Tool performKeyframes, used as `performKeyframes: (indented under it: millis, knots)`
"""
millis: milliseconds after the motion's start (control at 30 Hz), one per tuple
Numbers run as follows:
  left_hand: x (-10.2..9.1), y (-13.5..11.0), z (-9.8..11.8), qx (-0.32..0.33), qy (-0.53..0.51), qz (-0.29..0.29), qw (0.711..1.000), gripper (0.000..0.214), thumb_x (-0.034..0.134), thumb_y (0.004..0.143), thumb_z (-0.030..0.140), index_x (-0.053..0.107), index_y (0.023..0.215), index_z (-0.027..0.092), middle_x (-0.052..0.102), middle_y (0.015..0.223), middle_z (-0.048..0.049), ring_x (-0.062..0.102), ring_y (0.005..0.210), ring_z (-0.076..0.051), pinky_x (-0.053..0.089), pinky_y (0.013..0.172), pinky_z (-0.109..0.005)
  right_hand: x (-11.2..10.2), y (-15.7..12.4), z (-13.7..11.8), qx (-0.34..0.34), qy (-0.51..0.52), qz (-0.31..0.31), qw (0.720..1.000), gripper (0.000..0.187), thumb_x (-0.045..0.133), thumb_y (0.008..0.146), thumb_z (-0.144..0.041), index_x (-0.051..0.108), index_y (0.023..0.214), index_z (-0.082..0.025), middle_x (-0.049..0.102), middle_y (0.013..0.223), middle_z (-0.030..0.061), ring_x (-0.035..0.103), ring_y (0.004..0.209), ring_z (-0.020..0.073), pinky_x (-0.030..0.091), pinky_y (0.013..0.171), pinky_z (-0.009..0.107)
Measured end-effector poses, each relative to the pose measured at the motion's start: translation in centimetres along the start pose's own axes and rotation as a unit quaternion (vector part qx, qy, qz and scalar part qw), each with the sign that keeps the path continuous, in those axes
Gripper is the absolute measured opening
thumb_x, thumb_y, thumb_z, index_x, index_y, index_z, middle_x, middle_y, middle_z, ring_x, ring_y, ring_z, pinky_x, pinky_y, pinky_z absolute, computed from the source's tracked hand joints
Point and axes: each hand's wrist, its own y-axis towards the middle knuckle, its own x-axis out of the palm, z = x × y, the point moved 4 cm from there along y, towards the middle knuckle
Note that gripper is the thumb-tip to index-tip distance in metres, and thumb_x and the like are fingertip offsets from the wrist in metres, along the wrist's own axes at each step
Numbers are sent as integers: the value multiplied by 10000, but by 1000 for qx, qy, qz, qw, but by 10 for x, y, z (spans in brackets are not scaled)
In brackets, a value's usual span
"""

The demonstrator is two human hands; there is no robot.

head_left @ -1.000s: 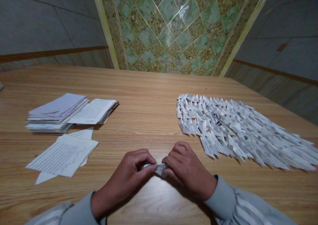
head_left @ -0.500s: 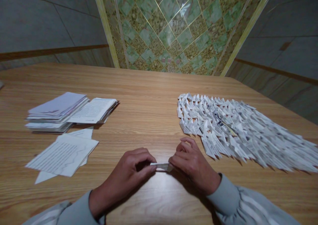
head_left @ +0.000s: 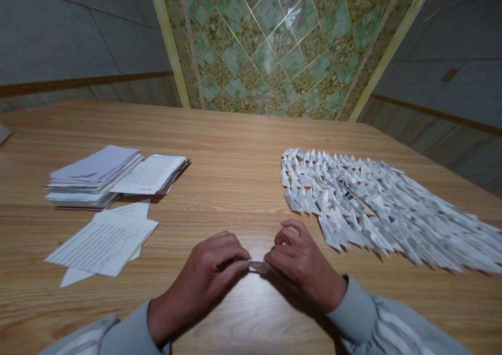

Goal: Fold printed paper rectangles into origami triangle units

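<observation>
A small folded piece of paper is held between my two hands, low over the front middle of the table. My left hand pinches its left end between thumb and fingers. At its right end my right hand pinches it too, with the outer fingers curled up loosely. Only a short middle strip of the paper shows; the fingers cover both ends. To the right of my right hand stand many folded paper boats, packed in close rows.
Loose printed sheets lie left of my left hand. Behind them are a tall stack of paper and a lower printed stack on the wooden table. A pale object sits at the far left edge. Tiled walls stand beyond.
My hands have come slightly closer together, and less of the folded paper shows between them. Both still pinch it. The view has shifted a little, while the stacks and paper boats stay put.
</observation>
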Motion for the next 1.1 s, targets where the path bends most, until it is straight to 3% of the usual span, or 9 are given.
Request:
performKeyframes:
  millis: [167, 300, 500, 800, 933, 1100]
  knots:
    - [0, 2, 0, -49, -16, -6, 999, 207, 565, 935, 235, 666, 764, 176, 630, 716, -13, 576, 681, -160, 379, 620, -265, 5, 0, 1, 13, 18, -13, 1000, 341, 431, 1031, -253, 585, 736, -181, 594, 634, 0, 518, 757, 171, 316, 942, 423]
    - [5, 3, 2, -47, -39, -43, 997, 151, 565, 914, 211, 682, 825, 180, 659, 789, -23, 598, 760, -174, 403, 678, -267, 10, -1, -2, 10, 41, -41, 998, 357, 390, 1042, -260, 566, 741, -180, 597, 651, 3, 517, 758, 168, 320, 930, 412]
    - [5, 1, 2, -60, -65, -21, 996, 226, 585, 901, 264, 685, 721, 171, 629, 671, -8, 571, 648, -153, 371, 608, -256, 11, 1, -4, 20, 46, -59, 997, 454, 302, 1065, -341, 549, 718, -185, 555, 649, 6, 492, 714, 165, 343, 872, 378]
    - [-4, 6, -20, -161, -220, -13, 962, 234, 637, 840, 335, 698, 711, 150, 623, 637, 0, 530, 595, -136, 395, 558, -227, 1, -1, 16, 59, 38, -53, 996, 567, 245, 1077, -420, 564, 677, -176, 522, 619, 2, 458, 640, 158, 357, 751, 319]
    - [-3, 4, -25, -175, -232, -3, 957, 235, 665, 809, 341, 653, 679, 146, 582, 608, 17, 490, 566, -122, 373, 536, -219, 1, -2, 15, 77, 30, -87, 993, 506, 294, 1073, -355, 567, 686, -178, 540, 639, 14, 476, 665, 172, 350, 720, 323]
    - [1, 3, -24, -182, -232, 2, 956, 254, 660, 804, 367, 616, 670, 156, 548, 602, 26, 468, 565, -122, 356, 527, -219, -4, -1, 9, 80, 57, -61, 993, 191, 527, 1000, -328, 631, 954, -174, 653, 829, 42, 538, 825, 202, 364, 792, 349]
